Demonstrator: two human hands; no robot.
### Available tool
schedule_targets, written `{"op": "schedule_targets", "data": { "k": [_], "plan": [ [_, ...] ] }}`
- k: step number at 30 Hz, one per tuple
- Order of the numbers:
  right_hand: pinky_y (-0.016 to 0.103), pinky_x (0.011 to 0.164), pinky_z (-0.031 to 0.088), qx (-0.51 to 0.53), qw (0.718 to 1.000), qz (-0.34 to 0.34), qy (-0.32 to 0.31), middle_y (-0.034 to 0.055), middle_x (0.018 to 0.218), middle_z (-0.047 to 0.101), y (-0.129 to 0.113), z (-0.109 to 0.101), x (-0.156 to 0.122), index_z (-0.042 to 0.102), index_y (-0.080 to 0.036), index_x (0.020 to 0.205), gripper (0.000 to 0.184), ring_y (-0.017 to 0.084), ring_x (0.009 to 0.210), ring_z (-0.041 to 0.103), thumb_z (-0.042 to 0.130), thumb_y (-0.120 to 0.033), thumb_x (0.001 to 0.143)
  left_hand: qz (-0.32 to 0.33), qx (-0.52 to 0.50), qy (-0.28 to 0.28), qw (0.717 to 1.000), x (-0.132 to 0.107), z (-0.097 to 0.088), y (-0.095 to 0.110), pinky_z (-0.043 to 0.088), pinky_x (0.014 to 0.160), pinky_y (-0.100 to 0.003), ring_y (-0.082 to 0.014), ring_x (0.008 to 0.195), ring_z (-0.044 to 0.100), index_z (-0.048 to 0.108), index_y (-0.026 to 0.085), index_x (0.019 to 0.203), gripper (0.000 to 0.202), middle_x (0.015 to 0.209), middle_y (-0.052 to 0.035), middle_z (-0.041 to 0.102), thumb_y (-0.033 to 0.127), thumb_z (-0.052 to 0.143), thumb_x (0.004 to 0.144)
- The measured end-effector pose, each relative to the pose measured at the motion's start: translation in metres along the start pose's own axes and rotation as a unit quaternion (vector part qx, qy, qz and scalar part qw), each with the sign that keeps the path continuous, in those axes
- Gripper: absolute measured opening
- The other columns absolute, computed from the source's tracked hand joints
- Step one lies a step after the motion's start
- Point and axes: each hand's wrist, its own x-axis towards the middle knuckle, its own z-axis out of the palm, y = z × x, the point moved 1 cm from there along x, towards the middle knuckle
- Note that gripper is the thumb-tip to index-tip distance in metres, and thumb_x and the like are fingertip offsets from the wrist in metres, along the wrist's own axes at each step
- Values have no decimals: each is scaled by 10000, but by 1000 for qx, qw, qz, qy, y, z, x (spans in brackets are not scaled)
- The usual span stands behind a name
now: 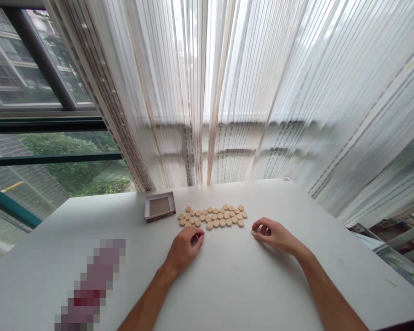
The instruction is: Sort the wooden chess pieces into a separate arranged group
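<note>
Several round, pale wooden discs (214, 216) lie packed together in rows on the white table (227, 285). My left hand (185, 248) rests on the table just in front of the discs' left end, its fingers curled under; whether it holds anything is hidden. My right hand (274, 235) lies to the right of the rows, and its fingertips pinch one disc (254, 231) against the tabletop.
A small square box (159, 206) with a brown inside sits left of the discs. A blurred reddish strip (91, 287) lies at the near left. Sheer striped curtains (248, 92) hang behind the table, with a window (37, 115) at the left.
</note>
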Motion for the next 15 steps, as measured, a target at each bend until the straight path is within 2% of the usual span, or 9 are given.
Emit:
{"op": "schedule_targets", "data": {
  "k": [8,15],
  "plan": [
    [306,708,518,-4,1000,-17,2,26,952,688,9,3,1,707,-231,1002,234,174,752,623,680,-337,795,-2,-1,-1,1000,0,0,0,536,733,-303,-192,764,649,699,235,937,134,896,-31,714,213,568,914],
    [303,665,520,-23,999,-28,21,26,907,691,11,3,2,710,-234,987,229,176,720,620,670,-403,837,-6,-2,-6,1000,0,-1,1,526,736,-305,-195,769,644,693,234,933,134,895,-32,708,221,560,920]
  ]
}}
